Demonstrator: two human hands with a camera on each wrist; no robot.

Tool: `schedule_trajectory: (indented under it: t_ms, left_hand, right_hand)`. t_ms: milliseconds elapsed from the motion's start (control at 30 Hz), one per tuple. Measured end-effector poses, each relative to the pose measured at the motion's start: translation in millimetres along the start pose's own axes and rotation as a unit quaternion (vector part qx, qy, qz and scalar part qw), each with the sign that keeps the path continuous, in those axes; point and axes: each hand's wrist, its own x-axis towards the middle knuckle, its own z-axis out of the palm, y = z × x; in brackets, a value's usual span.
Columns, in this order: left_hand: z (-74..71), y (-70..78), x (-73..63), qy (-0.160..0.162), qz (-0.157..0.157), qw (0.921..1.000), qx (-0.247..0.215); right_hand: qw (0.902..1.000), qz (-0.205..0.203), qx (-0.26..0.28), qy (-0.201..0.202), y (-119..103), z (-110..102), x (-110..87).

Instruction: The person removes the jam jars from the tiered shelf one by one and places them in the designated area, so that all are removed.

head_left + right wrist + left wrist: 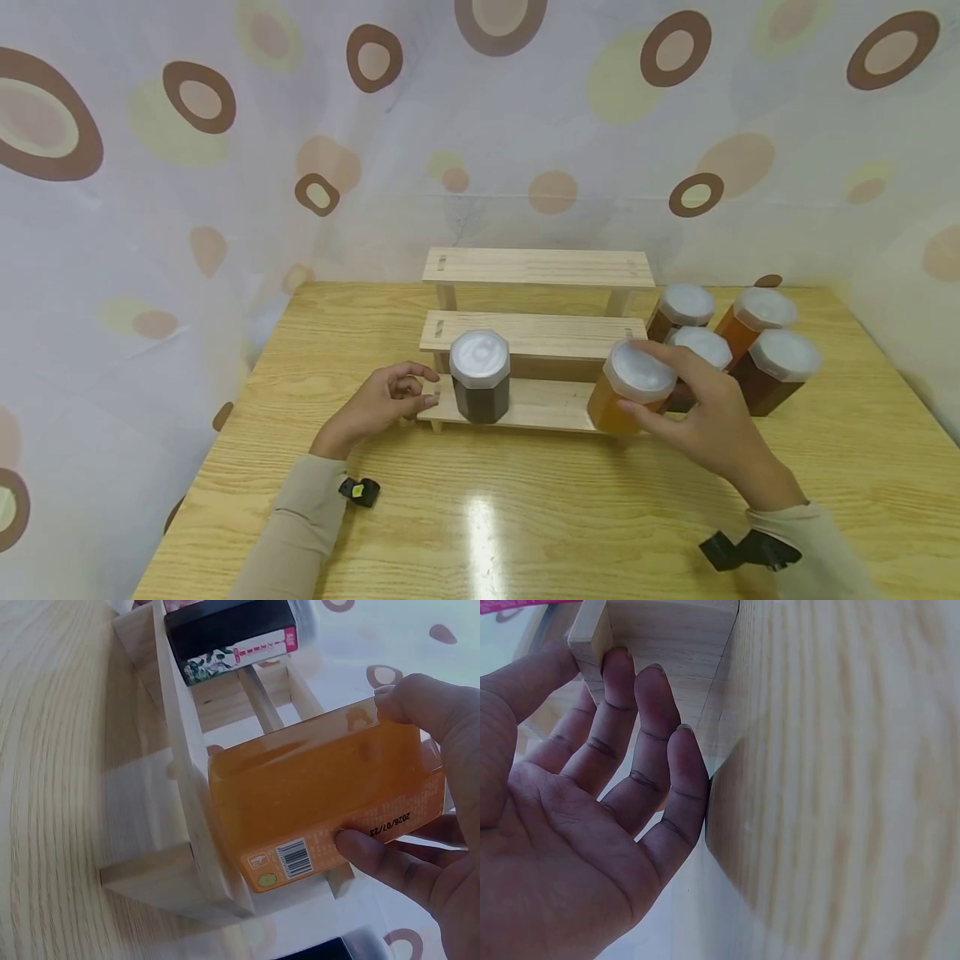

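Note:
A wooden three-step rack stands on the table. My left hand is at the left end of its lowest step, thumb and fingers curled about the board's end, as the left wrist view also shows. My right hand grips an amber jar with a frosted lid, thumb and fingers on opposite sides. Slightly tilted, this jar is at the right end of the lowest step; its label bears a barcode and a date. A dark jar stands upright farther left on that step.
Several lidded jars stand at the rack's right, among them an orange one and a dark brown one. A patterned cloth hangs behind the wooden table. Both wrists wear black straps.

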Motion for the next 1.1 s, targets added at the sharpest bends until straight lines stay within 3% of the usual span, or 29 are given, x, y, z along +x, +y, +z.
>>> schedule_trajectory:
  t_ms: [200, 333, 533, 1100]
  left_hand:
    - [0.3, 0.6, -0.3, -0.001, 0.000, 1.0000, 0.000]
    - [0.8, 0.6, -0.6, 0.000, 0.000, 1.0000, 0.000]
    - [0.5, -0.9, -0.1, -0.001, 0.000, 1.0000, 0.007]
    - [-0.5, -0.7, 0.9, -0.003, 0.004, 1.0000, 0.004]
  right_hand:
    - [0.9996, 0.008, -0.003, 0.029, 4, -17, -8.9]
    - [0.9988, 0.035, -0.004, 0.034, 5, -33, -15.9]
    - [0.9937, 0.089, -0.055, 0.041, 5, -54, -30.1]
    - [0.9807, 0.157, -0.078, 0.087, 21, -83, -58.6]
